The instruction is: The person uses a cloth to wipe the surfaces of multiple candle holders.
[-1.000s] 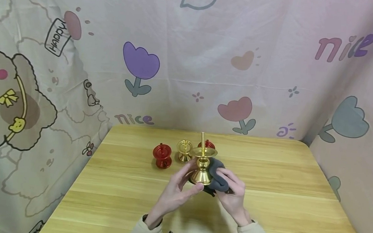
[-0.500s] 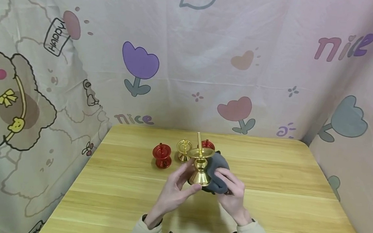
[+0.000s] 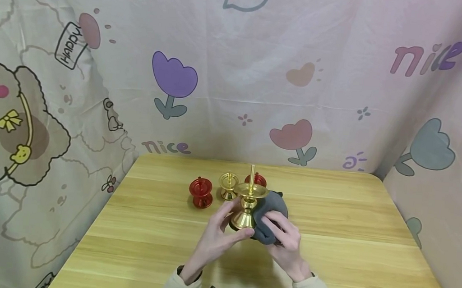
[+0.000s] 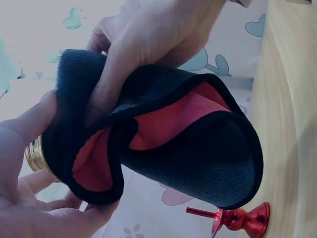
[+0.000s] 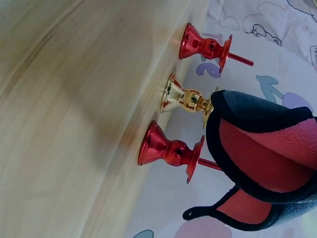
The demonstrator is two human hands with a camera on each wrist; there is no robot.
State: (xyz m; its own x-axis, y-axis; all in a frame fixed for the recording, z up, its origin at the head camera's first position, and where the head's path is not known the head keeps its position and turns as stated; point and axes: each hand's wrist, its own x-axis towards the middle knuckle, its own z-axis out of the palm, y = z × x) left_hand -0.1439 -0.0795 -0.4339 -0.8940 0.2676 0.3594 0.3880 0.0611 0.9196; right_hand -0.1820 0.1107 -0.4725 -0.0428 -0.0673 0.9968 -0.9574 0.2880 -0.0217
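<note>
A gold candlestick [image 3: 243, 218] with a wide drip dish and a tall thin spike is held above the table. My left hand [image 3: 216, 234] grips it by the flared base, thumb in front. With my right hand [image 3: 286, 242] I pinch a folded grey cloth [image 3: 276, 205] and press it against the candlestick's right side. In the left wrist view the cloth [image 4: 198, 166] shows a pink-red lining and black edging, and covers most of the candlestick. The right wrist view shows the hanging cloth [image 5: 267, 163], but neither hand.
Behind my hands on the wooden table [image 3: 146, 241] stand a red candlestick [image 3: 201, 189], a small gold candlestick [image 3: 228, 183] and another red candlestick [image 3: 261, 180], partly hidden by the held one. A printed fabric curtain [image 3: 236, 81] encloses the table's back and sides.
The held candlestick tilted left half a second ago and is now nearly upright again, its base slightly further left. The cloth and right hand have shifted a little, with more cloth showing behind the fingers.
</note>
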